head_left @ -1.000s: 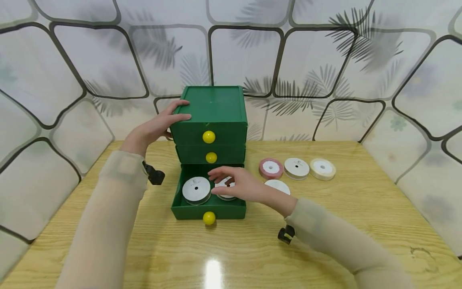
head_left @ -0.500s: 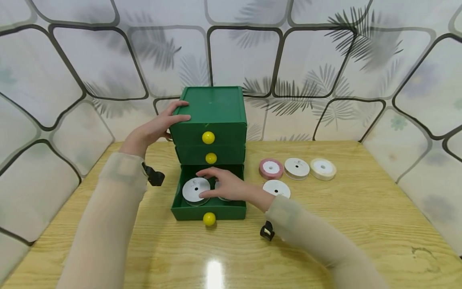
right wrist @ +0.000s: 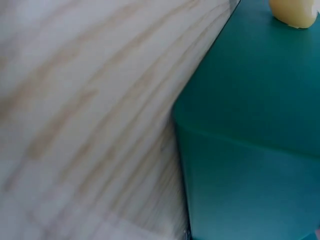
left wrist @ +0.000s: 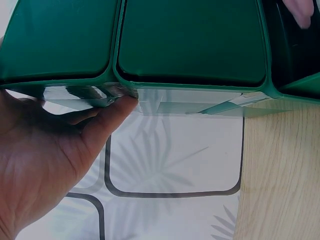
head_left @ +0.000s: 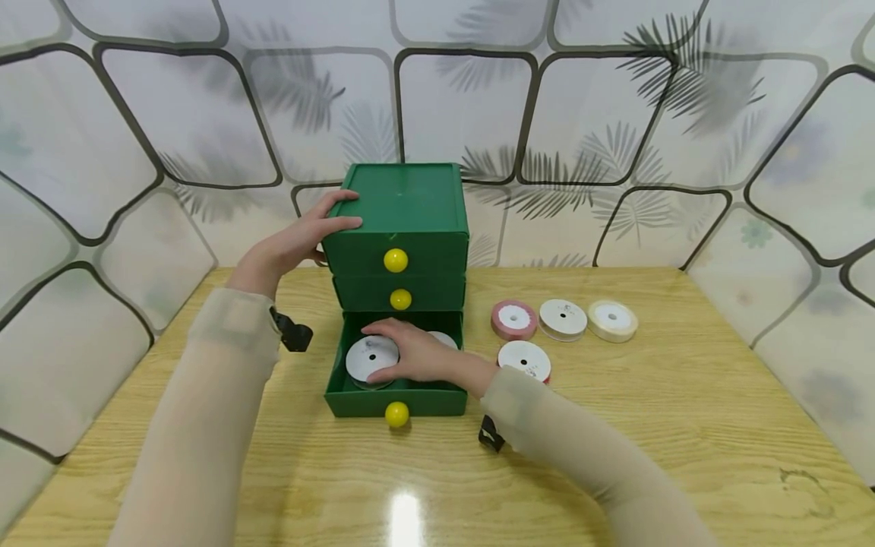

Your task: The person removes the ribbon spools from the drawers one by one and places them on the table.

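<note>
A green drawer unit (head_left: 403,201) stands at the back of the table, its bottom drawer (head_left: 338,403) pulled out. My left hand (head_left: 297,239) holds the unit's upper left edge, with fingers over the top; in the left wrist view a digit (left wrist: 112,117) presses against its side. Inside the drawer, my right hand (head_left: 417,355) reaches across to the left white ribbon spool (head_left: 365,355), thumb at the near rim and fingers at the far rim. Behind that hand, a second white ribbon spool (head_left: 446,339) is mostly hidden.
Right of the unit lie a pink ribbon roll (head_left: 514,319), a white spool (head_left: 563,319) and a cream roll (head_left: 612,320). Another white spool with a red edge (head_left: 524,358) lies nearer, beside the right sleeve. A yellow knob (head_left: 396,415) juts from the drawer front.
My right hand has moved left and down, from over the right spool to the left spool, its fingers now around the rim. The left hand has stayed on the unit.
</note>
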Motion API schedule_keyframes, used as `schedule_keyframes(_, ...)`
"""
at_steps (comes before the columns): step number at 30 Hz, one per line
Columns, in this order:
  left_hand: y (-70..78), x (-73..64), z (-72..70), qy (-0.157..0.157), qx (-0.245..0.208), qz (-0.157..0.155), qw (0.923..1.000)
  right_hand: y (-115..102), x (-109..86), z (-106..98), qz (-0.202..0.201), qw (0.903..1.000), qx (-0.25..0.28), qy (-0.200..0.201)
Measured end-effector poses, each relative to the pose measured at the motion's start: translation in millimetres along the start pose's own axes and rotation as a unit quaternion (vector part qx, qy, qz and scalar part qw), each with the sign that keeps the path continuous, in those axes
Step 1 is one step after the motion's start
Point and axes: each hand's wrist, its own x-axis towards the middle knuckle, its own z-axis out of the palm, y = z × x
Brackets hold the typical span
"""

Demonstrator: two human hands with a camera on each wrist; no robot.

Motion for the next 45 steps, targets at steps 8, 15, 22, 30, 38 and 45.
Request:
schedule_keyframes(8,0.8,0.4,-0.1,0.0,-0.001,0.001,1.0,0.5,4.9,2.7,0.03,0.9992,-0.015,-0.023)
schedule_keyframes(15,2.6,0.1,0.0,0.001,0.002,-0.001,1.0,-2.8,4.2,2.9,0.036,0.9968,-0.057,-0.043)
schedule_keyframes(22,3.8,-0.8,-0.2,0.0,0.001,0.0,1.0,-2.0,4.4,4.3,0.045,0.9953,-0.072,-0.046)
schedule_keyframes(30,2.1,-0.4,-1.6,0.0,0.001,-0.004,1.0,-3.2,4.4,4.1,0.043,0.9958,-0.068,-0.043)
schedule_keyframes(38,1.0,0.5,-1.0,-0.001,0.003,-0.006,1.0,-2.9,4.1,-0.5,0.02,0.9988,-0.041,-0.015)
schedule_keyframes(45,1.4,0.7,-0.5,0.002,0.006,-0.008,0.9999,-8.2,-1.1,-8.3,0.017,0.9993,-0.031,-0.008)
